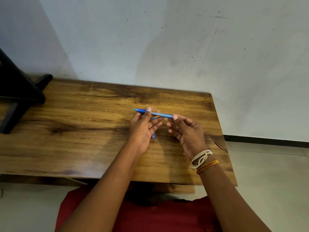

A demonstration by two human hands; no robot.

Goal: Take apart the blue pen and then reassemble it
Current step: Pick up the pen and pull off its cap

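Head view, your left hand [142,128] pinching the blue pen [153,113] near its tip, your right hand [185,129] gripping its 3 o'clock end, pen held level above the wooden table [80,131], tip toward 9 o'clock.

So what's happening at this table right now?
A person is holding a blue pen over a wooden table with both bare hands. The left hand pinches it near the tip end, the right hand the back end. A small blue piece, probably the cap, shows below the left hand.
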